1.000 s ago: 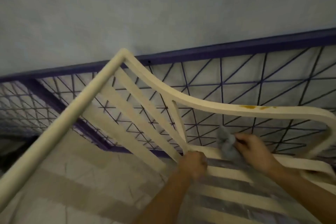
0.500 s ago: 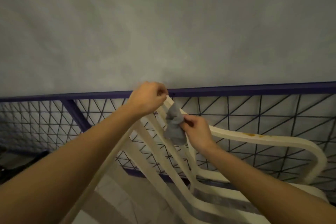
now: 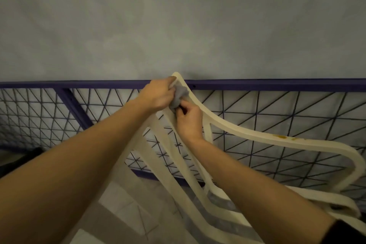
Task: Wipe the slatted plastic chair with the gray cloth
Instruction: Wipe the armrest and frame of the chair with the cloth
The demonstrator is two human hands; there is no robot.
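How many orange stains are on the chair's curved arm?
2: a larger stain on the chair arm, and a fainter stain just right of it. Others may be hidden.

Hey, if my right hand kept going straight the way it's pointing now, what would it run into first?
Your right hand points up-left into the gray cloth it pinches. Pushing on, it would likely meet the top corner of the chair, where the left hand grips, though depth is unclear.

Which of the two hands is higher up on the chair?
The left hand: it grips the chair's top corner, beside the cloth. The right hand sits just below, pinching the cloth's lower end.
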